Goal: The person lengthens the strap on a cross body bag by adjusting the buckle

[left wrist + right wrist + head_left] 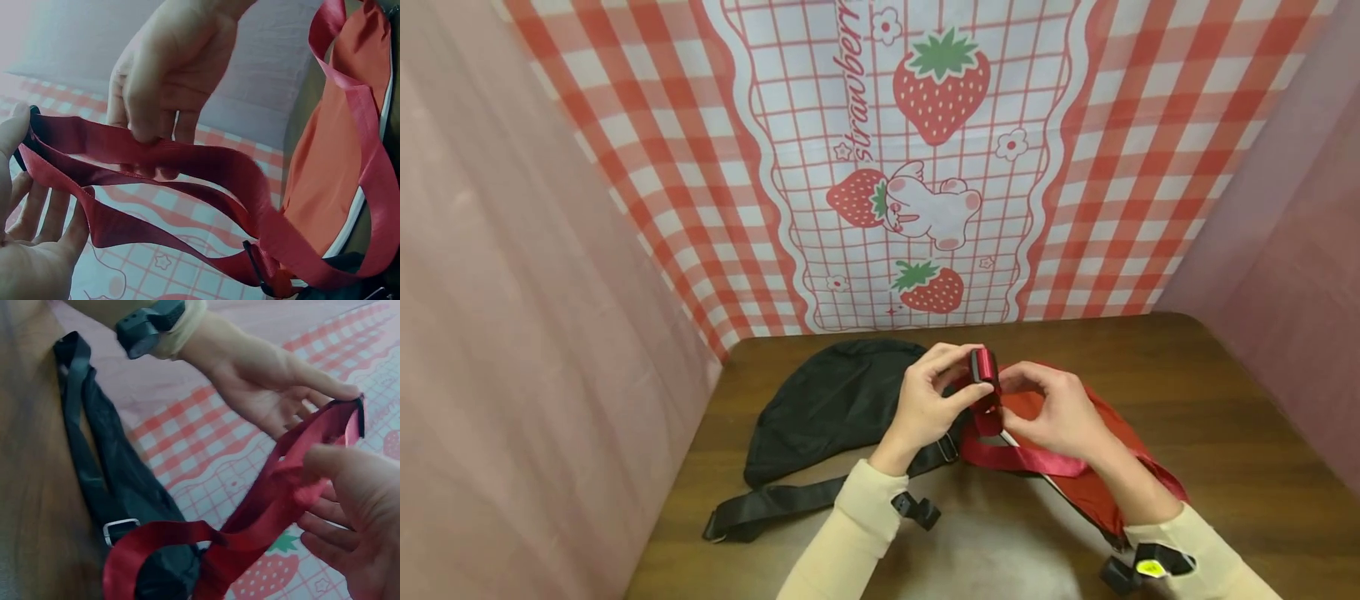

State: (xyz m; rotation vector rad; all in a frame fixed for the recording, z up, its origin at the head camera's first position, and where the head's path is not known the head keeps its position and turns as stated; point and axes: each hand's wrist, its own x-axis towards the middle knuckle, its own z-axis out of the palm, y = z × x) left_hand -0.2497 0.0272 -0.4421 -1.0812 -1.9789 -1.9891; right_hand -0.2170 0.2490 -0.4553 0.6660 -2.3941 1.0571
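A red webbing strap (225,165) runs in loops from the orange-red bag (1093,492). My left hand (925,408) pinches the strap's far end at a dark slider buckle (32,122), with the thumb on one side and fingers on the other. Close beside it, my right hand (1060,412) pinches a layer of the same strap between thumb and fingers. A second dark slider (256,269) sits lower on the strap, near the bag. The left wrist view shows both hands with the strap raised between them.
A black half-round bag (827,408) lies on the wooden table (692,475) at left. Its black strap (782,504) stretches toward the front left, with a metal ring (122,531) on it. Behind the table hangs a red checked strawberry cloth (775,167).
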